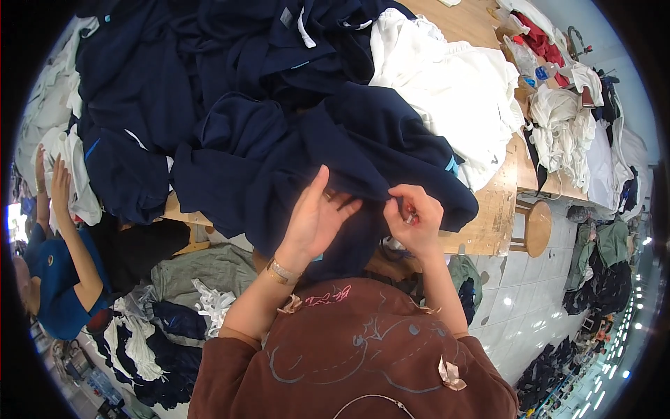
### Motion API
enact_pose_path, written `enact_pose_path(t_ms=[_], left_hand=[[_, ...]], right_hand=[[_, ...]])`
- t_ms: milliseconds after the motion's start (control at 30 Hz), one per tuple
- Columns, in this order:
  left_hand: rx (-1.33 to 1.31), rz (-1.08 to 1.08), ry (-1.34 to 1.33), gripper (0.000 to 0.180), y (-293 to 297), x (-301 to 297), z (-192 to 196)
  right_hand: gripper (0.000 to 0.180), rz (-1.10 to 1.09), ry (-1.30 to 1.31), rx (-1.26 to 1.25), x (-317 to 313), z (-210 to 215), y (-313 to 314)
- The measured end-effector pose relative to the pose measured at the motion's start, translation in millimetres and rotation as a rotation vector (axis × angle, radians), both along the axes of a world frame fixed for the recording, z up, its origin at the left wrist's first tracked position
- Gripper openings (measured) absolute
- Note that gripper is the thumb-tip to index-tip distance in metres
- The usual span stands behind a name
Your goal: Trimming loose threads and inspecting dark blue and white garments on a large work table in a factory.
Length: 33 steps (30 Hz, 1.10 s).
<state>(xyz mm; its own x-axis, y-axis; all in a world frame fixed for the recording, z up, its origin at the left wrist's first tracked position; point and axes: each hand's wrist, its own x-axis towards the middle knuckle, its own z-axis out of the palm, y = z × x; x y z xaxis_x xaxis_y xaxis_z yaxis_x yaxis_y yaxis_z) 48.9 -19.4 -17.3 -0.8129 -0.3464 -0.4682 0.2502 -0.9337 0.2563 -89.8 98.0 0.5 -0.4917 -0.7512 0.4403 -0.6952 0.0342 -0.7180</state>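
Observation:
A dark navy garment (pixel 328 157) lies bunched over the table's near edge in front of me, its lower folds hanging toward my lap. My left hand (pixel 312 222) is open beside it, palm turned inward and fingers apart, close to the hanging cloth. With thumb and forefinger, my right hand (pixel 419 222) pinches the edge of the navy garment. Curled in that same palm is a small red and silvery thing (pixel 412 218), too covered by the fingers to make out.
More navy garments (pixel 146 84) heap up at left and far. White garments (pixel 453 91) are piled on the wooden table (pixel 492 209) at right. A round wooden stool (pixel 538 229) stands beyond its edge. At left, a co-worker in a blue shirt (pixel 66 279) raises both hands.

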Motion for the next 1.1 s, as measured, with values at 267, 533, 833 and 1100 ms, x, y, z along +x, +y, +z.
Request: enact_pose_path(t_ms=[267, 533, 833, 1100], left_hand=[[-0.274, 0.239, 0.145, 0.043, -34, 13, 13], [-0.234, 0.541, 0.102, 0.056, -90, 65, -5], [-0.169, 0.624, -0.015, 0.060, -92, 75, -14], [-0.700, 0.203, -0.555, 0.051, -84, 120, 13]], right_hand=[[0.016, -0.111, -0.031, -0.061, 5, -10, 0], [0.011, -0.189, -0.148, 0.018, -7, -23, -4], [0.040, -0.247, -0.139, -0.010, -56, -27, -54], [0.012, -0.209, -0.359, 0.017, -39, -15, -57]])
